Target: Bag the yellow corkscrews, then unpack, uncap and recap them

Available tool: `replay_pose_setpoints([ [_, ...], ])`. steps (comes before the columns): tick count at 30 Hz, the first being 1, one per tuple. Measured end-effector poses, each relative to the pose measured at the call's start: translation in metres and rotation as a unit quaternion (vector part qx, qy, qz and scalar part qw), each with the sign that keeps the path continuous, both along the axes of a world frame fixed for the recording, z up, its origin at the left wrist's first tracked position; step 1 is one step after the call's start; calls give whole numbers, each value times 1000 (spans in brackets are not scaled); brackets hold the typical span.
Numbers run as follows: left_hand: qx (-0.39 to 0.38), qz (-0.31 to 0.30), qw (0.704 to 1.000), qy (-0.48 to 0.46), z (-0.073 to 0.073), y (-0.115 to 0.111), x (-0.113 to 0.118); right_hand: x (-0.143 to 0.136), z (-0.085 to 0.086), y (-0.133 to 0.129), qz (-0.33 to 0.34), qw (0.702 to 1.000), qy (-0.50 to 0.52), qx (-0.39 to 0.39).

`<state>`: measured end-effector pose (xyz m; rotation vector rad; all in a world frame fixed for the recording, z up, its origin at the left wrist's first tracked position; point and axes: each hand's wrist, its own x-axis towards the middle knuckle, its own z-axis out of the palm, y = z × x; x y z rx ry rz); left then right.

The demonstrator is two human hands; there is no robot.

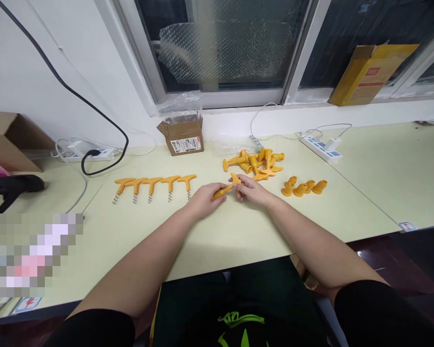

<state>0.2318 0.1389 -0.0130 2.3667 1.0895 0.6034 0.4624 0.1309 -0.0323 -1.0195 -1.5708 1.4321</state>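
1. From where I'm standing, the left hand (204, 198) is gripping the yellow sleeve of a T-handled corkscrew (220, 193), its fingers closing round it
2. The right hand (255, 192) is pinching the handle end between its fingers, and the yellow thread is showing between handle and sleeve
3. That piece is hovering over the middle of the surface (217, 241), well back from the front edge
4. By my reckoning it's roughly midway: five bare corkscrews (152, 182) are lying in a row on the left, five loose sleeves (300, 189) are standing on the right, and a heap of sleeved pieces (253, 161) is waiting, too tangled for me to count
5. The heap is crowding the far side of the hands, towards the wall edge, near the carton (185, 140)
6. The forearms are crossing the front edge, and the easiest room is lying on the near side, between hands and edge
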Motion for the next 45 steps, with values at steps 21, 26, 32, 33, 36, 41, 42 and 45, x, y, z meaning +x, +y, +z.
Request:
replay_pose_setpoints([
  [21,73,36,958,274,18,-11,2,10,5,-9,-29,919,-238,312],
  [26,63,37,962,264,19,-11,-2,8,6,-6,-24,921,-158,354],
  [32,53,29,963,262,18,-10,-2,2,2,-9,-39,941,-115,315],
  [33,48,28,964,259,18,-10,-2,0,1,-9,-45,936,-117,328],
  [36,35,30,967,251,20,-9,-5,-1,-2,-8,-54,919,-116,372],
  [41,-10,13,972,235,24,-9,-9,1,3,-5,-37,863,-186,469],
  [42,-31,2,973,228,24,-9,-10,2,4,-5,-49,844,-199,496],
  [45,-71,-10,978,197,24,-11,-10,2,8,-6,-114,805,-223,538],
])
